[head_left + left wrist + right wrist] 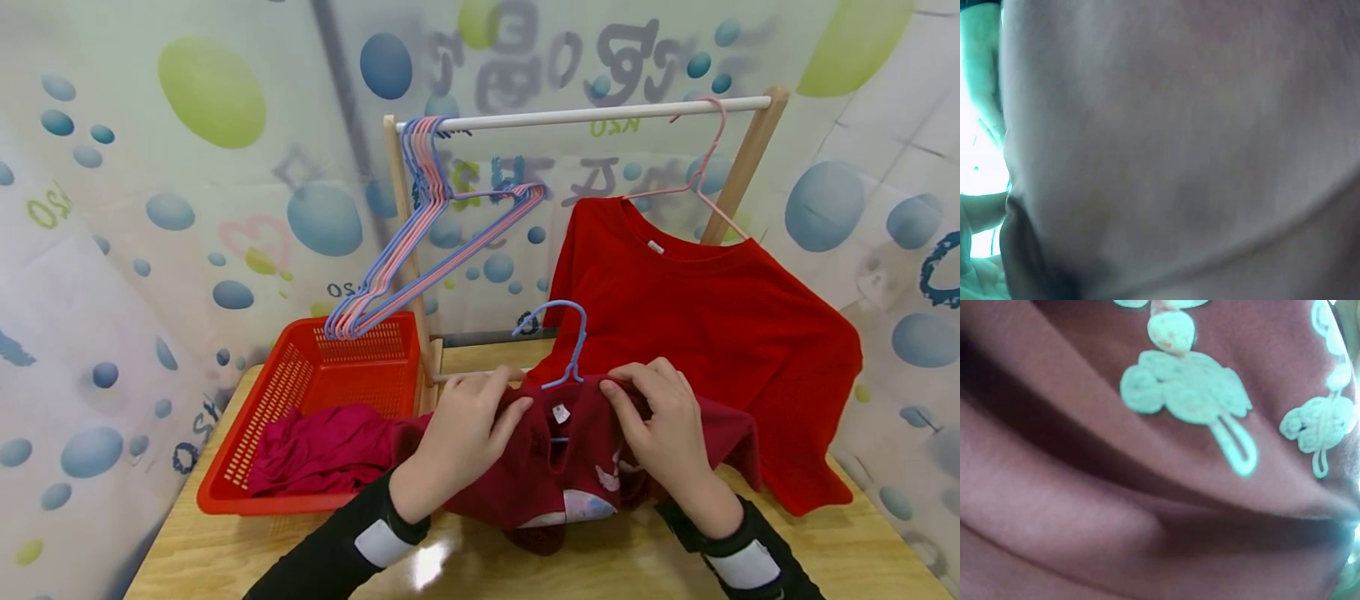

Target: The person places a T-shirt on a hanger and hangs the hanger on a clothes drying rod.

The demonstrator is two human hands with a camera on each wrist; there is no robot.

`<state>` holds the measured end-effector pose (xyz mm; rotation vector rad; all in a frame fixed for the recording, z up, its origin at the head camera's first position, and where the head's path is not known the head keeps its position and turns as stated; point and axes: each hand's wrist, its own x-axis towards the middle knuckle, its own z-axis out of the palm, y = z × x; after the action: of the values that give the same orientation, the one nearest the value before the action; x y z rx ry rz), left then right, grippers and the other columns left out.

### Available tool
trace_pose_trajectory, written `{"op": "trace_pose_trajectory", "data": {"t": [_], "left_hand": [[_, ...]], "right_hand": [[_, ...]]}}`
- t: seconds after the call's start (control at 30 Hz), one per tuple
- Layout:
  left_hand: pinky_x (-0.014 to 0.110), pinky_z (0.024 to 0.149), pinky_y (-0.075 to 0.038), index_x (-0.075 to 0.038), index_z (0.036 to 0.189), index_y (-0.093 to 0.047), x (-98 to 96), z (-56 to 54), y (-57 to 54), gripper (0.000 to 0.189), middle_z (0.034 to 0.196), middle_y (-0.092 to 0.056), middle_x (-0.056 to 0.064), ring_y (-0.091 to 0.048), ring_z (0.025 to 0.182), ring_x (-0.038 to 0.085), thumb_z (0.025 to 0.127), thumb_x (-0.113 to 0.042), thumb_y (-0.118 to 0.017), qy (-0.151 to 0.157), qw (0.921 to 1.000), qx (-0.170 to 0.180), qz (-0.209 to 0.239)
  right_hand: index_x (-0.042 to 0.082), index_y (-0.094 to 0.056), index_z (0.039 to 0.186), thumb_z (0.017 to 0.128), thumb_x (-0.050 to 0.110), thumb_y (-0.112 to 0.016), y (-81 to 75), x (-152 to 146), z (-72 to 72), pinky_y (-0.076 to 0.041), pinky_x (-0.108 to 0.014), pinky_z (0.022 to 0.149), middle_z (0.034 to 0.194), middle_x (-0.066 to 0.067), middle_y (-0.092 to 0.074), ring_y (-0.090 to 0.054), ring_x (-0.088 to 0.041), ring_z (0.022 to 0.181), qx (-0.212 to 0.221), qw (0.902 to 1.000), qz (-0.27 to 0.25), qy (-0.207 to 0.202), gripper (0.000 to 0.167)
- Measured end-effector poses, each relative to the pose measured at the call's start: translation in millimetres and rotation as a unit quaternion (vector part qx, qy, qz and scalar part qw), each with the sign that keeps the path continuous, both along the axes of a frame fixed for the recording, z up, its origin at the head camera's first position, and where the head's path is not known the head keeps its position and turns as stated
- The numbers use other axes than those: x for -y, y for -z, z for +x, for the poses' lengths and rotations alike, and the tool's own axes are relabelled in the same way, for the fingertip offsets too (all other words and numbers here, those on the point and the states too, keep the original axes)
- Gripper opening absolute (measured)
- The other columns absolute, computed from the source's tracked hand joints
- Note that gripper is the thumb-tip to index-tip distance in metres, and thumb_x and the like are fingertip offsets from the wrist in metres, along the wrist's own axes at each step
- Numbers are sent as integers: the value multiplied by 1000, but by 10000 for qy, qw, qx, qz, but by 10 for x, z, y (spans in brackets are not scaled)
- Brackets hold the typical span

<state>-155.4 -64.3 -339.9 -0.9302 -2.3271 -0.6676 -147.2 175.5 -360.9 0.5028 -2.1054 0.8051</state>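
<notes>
A dark red garment with a white neck label and pale decorations is held up over the table in the head view. My left hand pinches its left shoulder, and my right hand pinches the other shoulder. Between the two hands, the hook of a blue hanger rises out of the neckline; most of the hanger is hidden inside the garment. Blurred cloth fills most of the left wrist view, with fingers at its left edge. Folded cloth with pale knotted decorations fills the right wrist view.
A bright red top hangs from a pink hanger at the right of a rack with a white rail. Several blue and pink hangers hang at its left. An orange basket holds crumpled magenta cloth on the wooden table.
</notes>
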Motion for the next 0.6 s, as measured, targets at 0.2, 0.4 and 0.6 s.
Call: {"op": "trace_pose_trajectory", "data": {"t": [0.2, 0.4, 0.6], "left_hand": [[33, 77, -42, -11, 115, -59, 165, 97, -35, 34, 99, -66, -1, -56, 92, 15, 87, -28, -68, -279, 9995, 39, 164], [32, 77, -45, -8, 115, -57, 465, 163, -122, 37, 104, -64, 3, -55, 93, 17, 86, -26, -70, -364, 9977, 477, 302], [34, 81, -49, -8, 116, -57, 798, 145, -128, 36, 104, -62, 3, -55, 98, 19, 86, -22, -70, -767, 9859, 1484, -17]], "right_hand": [[8, -68, 89, 77, 7, -74, 27, -41, 2, -28, -21, 68, 73, -2, -62, -42, -11, 71, 217, 9998, 16, 9, 13], [8, -68, 88, 80, 7, -72, 35, -113, -29, -28, -21, 68, 72, -2, -60, -41, -9, 70, 140, 9998, -138, 40, 8], [7, -68, 87, 82, 7, -71, 22, -182, -35, -27, -19, 65, 72, -2, -54, -38, -5, 69, 214, 9992, -312, 116, 6]]}}
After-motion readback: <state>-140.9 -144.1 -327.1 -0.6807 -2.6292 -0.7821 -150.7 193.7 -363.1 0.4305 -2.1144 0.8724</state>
